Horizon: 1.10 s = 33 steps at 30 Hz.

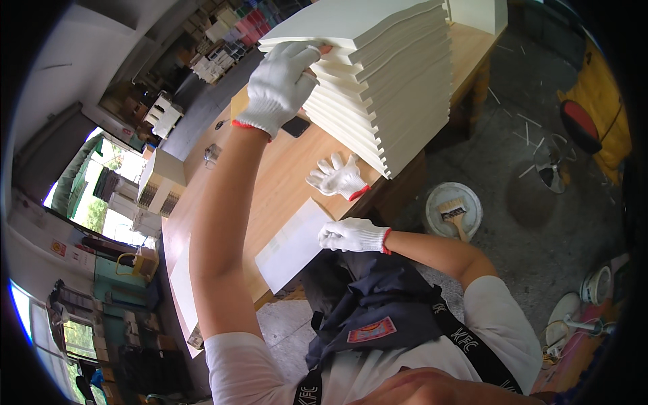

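A tall, uneven stack of thick white sheets (405, 74) rises at the far side of the wooden table. My left hand (278, 84), in a white knit glove with a red cuff, reaches up to its near left corner. Its fingers are curled around the edge of the upper sheets, and one bare fingertip pokes out of the glove. My right hand (351, 235), gloved the same way, is closed at the table's near edge, beside the corner of a flat white panel (293, 244). What its fingers hold is hidden. A loose white glove (339, 178) lies between the panel and the stack.
On the wooden table (236, 192) are a dark phone (295, 126) and a small glass (212, 155). A bucket (432, 212) with a brush (452, 209) across it stands on the floor at right. White scraps litter the floor near a yellow-covered object (597, 101).
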{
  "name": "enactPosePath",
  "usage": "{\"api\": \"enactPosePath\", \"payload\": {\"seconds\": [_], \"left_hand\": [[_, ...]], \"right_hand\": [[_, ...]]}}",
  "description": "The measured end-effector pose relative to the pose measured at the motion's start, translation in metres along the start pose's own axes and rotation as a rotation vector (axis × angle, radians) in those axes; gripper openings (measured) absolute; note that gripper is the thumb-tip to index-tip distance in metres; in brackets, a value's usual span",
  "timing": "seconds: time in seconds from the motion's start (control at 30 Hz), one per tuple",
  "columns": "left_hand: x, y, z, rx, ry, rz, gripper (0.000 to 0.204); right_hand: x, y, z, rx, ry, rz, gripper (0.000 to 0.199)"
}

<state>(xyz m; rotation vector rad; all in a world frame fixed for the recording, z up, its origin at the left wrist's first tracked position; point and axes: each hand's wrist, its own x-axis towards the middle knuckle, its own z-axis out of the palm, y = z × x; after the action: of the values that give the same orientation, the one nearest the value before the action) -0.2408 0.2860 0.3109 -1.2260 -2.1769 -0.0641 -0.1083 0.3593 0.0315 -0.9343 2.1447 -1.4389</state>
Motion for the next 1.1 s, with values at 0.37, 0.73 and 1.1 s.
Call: {"api": "enactPosePath", "payload": {"seconds": [0.37, 0.73, 1.1], "left_hand": [[0.018, 0.004, -0.007, -0.169, -0.149, -0.295, 0.041], [0.006, 0.0, -0.004, 0.035, -0.008, -0.006, 0.033], [0.017, 0.02, -0.005, 0.017, -0.128, -0.186, 0.043]], "right_hand": [[-0.046, -0.042, -0.066, 0.028, 0.187, -0.133, 0.03], [-0.097, -0.099, -0.122, 0.076, 0.436, -0.011, 0.025], [-0.106, -0.173, -0.192, -0.913, 1.037, -0.408, 0.043]]}}
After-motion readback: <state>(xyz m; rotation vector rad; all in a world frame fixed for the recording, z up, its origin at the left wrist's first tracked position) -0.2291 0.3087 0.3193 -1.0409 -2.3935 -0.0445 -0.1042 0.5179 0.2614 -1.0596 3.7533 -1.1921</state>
